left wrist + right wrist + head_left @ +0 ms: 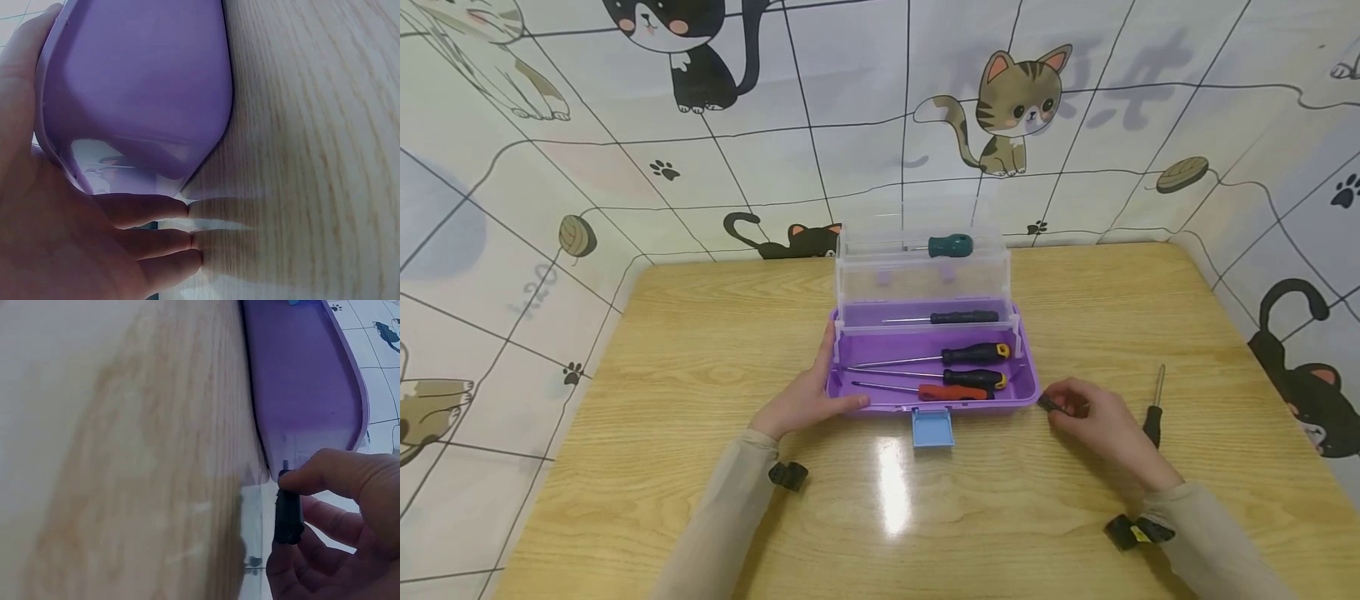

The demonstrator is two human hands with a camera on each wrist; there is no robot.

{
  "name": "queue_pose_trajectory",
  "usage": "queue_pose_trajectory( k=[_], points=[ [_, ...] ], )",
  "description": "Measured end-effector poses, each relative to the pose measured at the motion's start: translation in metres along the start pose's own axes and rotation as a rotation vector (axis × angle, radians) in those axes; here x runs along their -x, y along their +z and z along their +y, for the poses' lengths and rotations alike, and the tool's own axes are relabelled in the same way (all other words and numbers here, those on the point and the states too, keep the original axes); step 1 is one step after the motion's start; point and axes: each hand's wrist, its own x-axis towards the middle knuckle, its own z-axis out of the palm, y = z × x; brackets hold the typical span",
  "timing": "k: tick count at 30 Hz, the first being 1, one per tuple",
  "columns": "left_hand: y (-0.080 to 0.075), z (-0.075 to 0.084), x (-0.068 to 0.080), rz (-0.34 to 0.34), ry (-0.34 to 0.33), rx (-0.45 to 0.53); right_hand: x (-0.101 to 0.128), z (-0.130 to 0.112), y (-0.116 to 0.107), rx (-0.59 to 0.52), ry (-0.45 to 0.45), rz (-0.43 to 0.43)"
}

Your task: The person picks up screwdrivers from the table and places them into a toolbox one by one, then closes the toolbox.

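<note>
A purple toolbox [934, 408] stands with its clear lid raised. My left hand [805, 398] rests against its left end, the thumb along the front rim; in the left wrist view, several fingers [159, 244] extend straight beside the box. Near the front right corner, my right hand [1097, 421] pinches a small black-handled screwdriver [289, 515] between thumb and fingers. Only a short stub of its shaft shows. Inside the box lie a red screwdriver [951, 392], two black-and-yellow screwdrivers [973, 354] and a slim black one [964, 317]. A teal-handled screwdriver [951, 245] sits higher, in the clear upper part.
Another black-handled screwdriver [1153, 421] lies on the wooden table [715, 333] to the right, beside my right wrist. A light blue latch [932, 429] hangs from the box front. A cat-patterned cloth [865, 100] borders the table at the back and sides.
</note>
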Motion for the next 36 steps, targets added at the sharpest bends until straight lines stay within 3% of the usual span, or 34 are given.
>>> queue_pose_trajectory(
  k=[4, 9, 11, 25, 36],
  points=[
    [-0.002, 0.014, 0.003, -0.010, 0.013, 0.033, -0.001, 0.001, -0.001, -0.011, -0.003, 0.045],
    [0.003, -0.014, -0.005, 0.003, 0.018, 0.028, -0.003, 0.003, -0.004, -0.024, -0.002, 0.072],
    [0.004, -0.018, -0.006, 0.006, 0.017, 0.020, -0.004, 0.003, -0.005, -0.029, -0.002, 0.081],
    [0.003, -0.016, -0.005, 0.013, 0.011, 0.019, -0.012, 0.000, -0.016, -0.122, 0.006, 0.159],
    [0.003, -0.013, -0.004, 0.012, -0.002, -0.002, -0.023, -0.008, -0.024, -0.126, -0.003, 0.219]
  ],
)
